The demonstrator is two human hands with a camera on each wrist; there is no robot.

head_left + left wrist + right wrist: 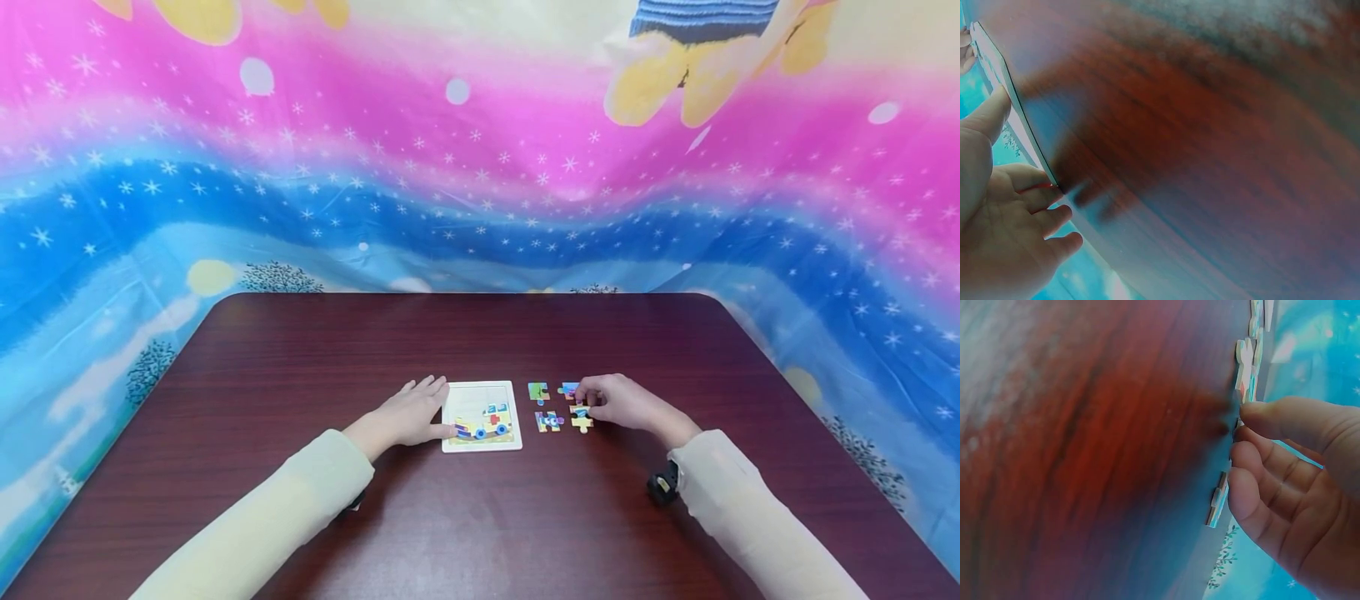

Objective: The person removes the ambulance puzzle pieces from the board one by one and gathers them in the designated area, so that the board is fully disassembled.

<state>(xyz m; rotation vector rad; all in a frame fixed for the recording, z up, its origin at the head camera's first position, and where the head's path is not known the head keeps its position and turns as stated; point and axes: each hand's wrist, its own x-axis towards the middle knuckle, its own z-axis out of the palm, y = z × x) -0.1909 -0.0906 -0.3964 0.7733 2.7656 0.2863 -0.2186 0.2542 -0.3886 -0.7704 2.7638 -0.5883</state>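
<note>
In the head view, your left hand (405, 414) is resting at the square, pale puzzle tray (482, 447), fingers extended, thumb over its left rim. Your right hand (626, 406), fingers bent, is working among glossy, knobbed pieces (549, 422) right of the tray on the wood-grained desk (465, 333). You're seemingly selecting one; lifting is probably calling for a light pinch. In the left wrist view, the tray's thin edge is showing beside your thumb. In the right wrist view, whether you're gripping a piece isn't showing clearly.
</note>
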